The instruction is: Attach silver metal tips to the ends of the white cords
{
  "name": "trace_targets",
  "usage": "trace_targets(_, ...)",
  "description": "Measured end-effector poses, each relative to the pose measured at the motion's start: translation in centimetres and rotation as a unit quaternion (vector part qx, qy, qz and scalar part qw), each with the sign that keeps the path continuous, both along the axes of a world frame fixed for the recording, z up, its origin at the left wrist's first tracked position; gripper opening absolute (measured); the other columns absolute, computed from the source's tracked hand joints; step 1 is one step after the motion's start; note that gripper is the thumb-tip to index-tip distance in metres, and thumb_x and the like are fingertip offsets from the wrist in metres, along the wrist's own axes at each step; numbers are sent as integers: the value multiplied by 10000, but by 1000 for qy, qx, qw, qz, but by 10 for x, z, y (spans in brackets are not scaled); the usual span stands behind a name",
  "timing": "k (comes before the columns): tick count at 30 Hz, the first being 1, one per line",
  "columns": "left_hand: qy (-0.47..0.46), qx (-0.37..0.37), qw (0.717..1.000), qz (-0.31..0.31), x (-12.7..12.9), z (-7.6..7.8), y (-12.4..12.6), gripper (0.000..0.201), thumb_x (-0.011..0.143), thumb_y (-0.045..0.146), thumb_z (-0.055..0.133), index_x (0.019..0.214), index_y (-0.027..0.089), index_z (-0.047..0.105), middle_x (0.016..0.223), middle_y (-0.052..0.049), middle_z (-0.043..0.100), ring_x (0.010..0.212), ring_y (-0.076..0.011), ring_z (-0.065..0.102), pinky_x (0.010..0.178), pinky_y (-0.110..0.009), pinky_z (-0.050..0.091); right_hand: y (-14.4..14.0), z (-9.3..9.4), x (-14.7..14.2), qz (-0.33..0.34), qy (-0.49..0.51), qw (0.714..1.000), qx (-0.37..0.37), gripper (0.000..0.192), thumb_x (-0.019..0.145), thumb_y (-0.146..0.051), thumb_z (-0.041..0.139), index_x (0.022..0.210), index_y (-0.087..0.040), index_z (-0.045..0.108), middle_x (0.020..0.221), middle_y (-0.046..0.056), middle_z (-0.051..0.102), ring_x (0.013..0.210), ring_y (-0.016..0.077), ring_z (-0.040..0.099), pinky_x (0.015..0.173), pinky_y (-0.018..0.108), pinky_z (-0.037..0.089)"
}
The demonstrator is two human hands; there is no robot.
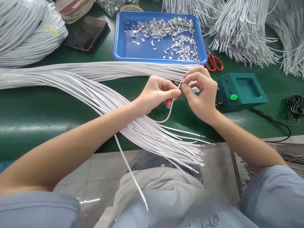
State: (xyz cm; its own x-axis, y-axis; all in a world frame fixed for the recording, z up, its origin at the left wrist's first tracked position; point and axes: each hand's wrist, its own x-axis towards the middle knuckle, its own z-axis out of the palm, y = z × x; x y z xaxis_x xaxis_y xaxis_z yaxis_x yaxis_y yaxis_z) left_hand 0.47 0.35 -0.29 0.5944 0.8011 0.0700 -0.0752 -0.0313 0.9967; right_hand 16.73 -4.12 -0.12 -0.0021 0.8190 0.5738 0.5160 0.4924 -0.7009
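My left hand [159, 92] pinches a thin white cord [169, 111] near its tip; the cord loops down below my hand. My right hand [201, 91] meets it from the right, fingers closed on the same cord end, maybe with a small metal clip that I cannot make out. Both hands hover over a green table [42, 110]. A long bundle of white cords [99, 95] fans from the left across the table and over its front edge toward my lap.
A blue tray [123, 50] of several small metal clips sits behind my hands. Red-handled scissors [214, 62] and a teal box with a green button [241, 91] lie to the right. A dark phone [85, 33] and more cord bundles [239, 31] fill the back.
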Motion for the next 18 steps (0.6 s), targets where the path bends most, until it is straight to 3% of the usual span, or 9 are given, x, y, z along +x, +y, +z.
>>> trace_targets(8,2,6,1000,7,-1,0,0,449,657,528,830,686,115,654,543,-4,602,441,-71,537,441,-203,488,2,2,0,13,69,997,-37,102,879,-289,577,818,-221,622,841,17,628,824,145,612,569,254,487)
trace_targets(18,-7,24,1000,7,-1,0,0,401,633,485,854,681,134,667,538,9,610,449,-72,538,450,-204,481,1,4,1,39,40,997,-47,129,861,-268,640,737,-235,633,808,20,605,800,153,606,517,263,456)
